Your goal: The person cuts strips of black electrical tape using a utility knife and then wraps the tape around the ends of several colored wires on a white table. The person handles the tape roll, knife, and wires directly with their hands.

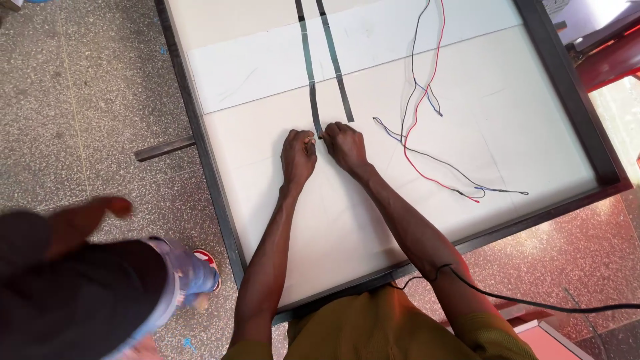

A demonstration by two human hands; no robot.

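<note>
Both hands meet near the middle of the tabletop (pixel 267 220), a pale sheet set in a dark metal frame (pixel 215 180). The left hand (pixel 297 159) and the right hand (pixel 345 147) sit almost knuckle to knuckle at the near end of the left dark strip (pixel 311 73), 1 of 2 narrow grey-black strips that run side by side from the far edge toward the person. The left hand's fingers are curled and pressed together on the sheet just beside the strip's end; the right hand's fingers are bunched over that end and seem to pinch or press it, though the exact grip is hidden under the knuckles. Holding the end from both sides likely keeps the thin strip flat and straight along its line. The right dark strip (pixel 337 67) lies just beside it, ending slightly farther from the person and apart from both hands. Both strips cross a lighter white band (pixel 267 67) that spans the tabletop near its far edge. To the right, well apart from the hands, loose wires trail toward the near right corner: a red wire (pixel 427 87) and a black wire (pixel 411 67), tangled in places. A black cable (pixel 533 305) crosses the right forearm below the near edge. Another person (pixel 100 293) stands on the floor by the left edge.
</note>
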